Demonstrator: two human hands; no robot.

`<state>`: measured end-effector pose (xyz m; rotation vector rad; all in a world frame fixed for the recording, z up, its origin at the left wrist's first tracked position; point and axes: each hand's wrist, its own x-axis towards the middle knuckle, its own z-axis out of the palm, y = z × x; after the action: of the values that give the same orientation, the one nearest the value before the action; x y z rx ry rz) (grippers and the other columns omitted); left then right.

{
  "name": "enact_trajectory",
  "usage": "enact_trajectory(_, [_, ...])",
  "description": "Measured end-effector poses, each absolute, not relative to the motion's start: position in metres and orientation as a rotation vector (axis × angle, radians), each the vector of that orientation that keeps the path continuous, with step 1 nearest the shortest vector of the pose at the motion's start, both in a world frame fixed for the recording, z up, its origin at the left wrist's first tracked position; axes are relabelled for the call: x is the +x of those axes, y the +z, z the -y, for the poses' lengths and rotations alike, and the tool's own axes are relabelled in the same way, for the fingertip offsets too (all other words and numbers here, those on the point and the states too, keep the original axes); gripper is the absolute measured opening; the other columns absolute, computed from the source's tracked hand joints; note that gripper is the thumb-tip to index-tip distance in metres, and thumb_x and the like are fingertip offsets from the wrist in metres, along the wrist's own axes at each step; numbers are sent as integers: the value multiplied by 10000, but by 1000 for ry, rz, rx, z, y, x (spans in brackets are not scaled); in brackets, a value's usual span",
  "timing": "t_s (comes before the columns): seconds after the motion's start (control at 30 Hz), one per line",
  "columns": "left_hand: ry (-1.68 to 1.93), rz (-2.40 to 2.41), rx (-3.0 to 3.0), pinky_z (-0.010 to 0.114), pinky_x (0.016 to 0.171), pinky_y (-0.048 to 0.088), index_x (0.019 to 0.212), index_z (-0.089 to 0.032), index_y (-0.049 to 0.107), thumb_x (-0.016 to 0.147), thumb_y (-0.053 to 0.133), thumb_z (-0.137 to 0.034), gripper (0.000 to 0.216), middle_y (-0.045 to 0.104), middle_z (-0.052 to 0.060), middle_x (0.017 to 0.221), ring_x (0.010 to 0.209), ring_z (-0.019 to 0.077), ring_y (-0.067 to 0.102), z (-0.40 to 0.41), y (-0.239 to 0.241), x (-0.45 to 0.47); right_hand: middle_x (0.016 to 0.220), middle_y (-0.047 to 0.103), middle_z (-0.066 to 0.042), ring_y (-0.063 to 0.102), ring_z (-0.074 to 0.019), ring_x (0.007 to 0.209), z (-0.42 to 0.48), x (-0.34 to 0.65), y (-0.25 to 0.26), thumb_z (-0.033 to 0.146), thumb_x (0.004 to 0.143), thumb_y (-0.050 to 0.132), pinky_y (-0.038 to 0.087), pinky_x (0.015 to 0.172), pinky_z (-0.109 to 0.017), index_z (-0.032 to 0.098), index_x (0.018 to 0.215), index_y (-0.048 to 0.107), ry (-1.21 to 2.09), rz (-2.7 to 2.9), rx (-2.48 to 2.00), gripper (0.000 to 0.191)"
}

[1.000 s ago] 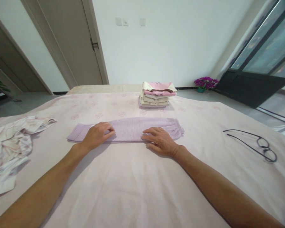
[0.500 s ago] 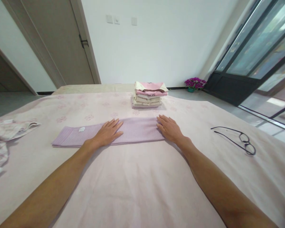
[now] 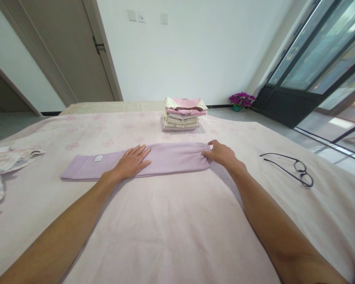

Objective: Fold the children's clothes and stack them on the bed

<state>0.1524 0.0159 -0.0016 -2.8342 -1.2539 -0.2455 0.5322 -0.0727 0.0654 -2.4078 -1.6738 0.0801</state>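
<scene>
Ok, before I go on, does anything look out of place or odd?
I see nothing spilled or damaged. The glasses lie open on the pink sheet at right, odd among clothes. At the left edge, a crumpled garment contrasts with the folded stack. The purple garment is slightly bunched by the right hand.

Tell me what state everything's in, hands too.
Lilac garment, folded into a long strip.
Left hand, flat on the garment.
Right hand, on the garment's gathered end.
Clothes pile, folded, stacked.
Patterned clothing, crumpled.
Glasses, arms unfolded.
Grey door, closed.
Potted flowers, blooming.
Glass door, open or shut unclear.
</scene>
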Motion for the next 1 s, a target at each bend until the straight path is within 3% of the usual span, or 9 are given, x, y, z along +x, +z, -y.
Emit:
enact_trajectory(0.2, [-244, 1245, -2841, 443, 1185, 202, 1539, -218, 343, 995, 264, -600, 670, 315, 103, 1605, 1489, 266, 250, -18, -2, 152, 820, 675, -24, 642, -201, 741, 67, 536, 59, 424, 829, 611, 477, 672, -301, 201, 1284, 527, 171, 1585, -2045, 514])
enact_trajectory(0.33, [-231, 1257, -2842, 444, 1182, 210, 1544, -219, 330, 997, 249, -602, 673, 313, 104, 1606, 1486, 269, 258, -18, -1, 152, 986, 643, -87, 628, -182, 717, 65, 538, 51, 355, 745, 688, 516, 587, -291, 130, 1408, 417, 573, 1479, -1871, 751])
enact_trajectory(0.4, [-226, 1252, -2842, 441, 1184, 208, 1543, -215, 334, 999, 244, -597, 671, 315, 105, 1605, 1487, 270, 255, -18, -1, 152, 1083, 618, -111, 637, -200, 799, 64, 541, 46, 294, 689, 716, 550, 640, -312, 128, 1439, 400, 642, 1440, -1796, 830])
enact_trajectory(0.5, [-229, 1251, -2843, 439, 1184, 207, 1543, -208, 334, 999, 244, -599, 676, 310, 114, 1606, 1488, 269, 254, -17, -1, 152, 1103, 613, -86, 631, -218, 901, 62, 546, 42, 236, 672, 674, 561, 764, -354, 155, 1424, 442, 547, 1409, -1710, 791])
enact_trajectory(0.63, [-254, 1262, -2838, 445, 1183, 209, 1543, -214, 331, 999, 251, -599, 672, 298, 123, 1609, 1480, 269, 271, -17, -1, 151, 1119, 644, -99, 632, -237, 947, 63, 554, 42, 215, 661, 666, 534, 845, -379, 141, 1395, 487, 516, 1507, -1797, 760])
enact_trajectory(0.8, [-246, 1267, -2838, 468, 1183, 205, 1543, -206, 330, 1002, 262, -588, 666, 291, 143, 1609, 1482, 284, 261, -16, -1, 151, 1326, 595, -158, 596, -269, 1135, 66, 559, 46, 209, 672, 704, 465, 986, -377, 120, 1439, 434, 541, 1703, -1903, 818])
enact_trajectory(1.0, [-201, 1316, -2796, 483, 1179, 205, 1548, -204, 319, 1006, 268, -574, 659, 272, 164, 1612, 1486, 297, 251, -12, 3, 153, 1371, 575, -159, 599, -290, 1149, 66, 568, 46, 304, 670, 786, 468, 968, -379, 162, 1485, 385, 455, 1878, -2053, 919])
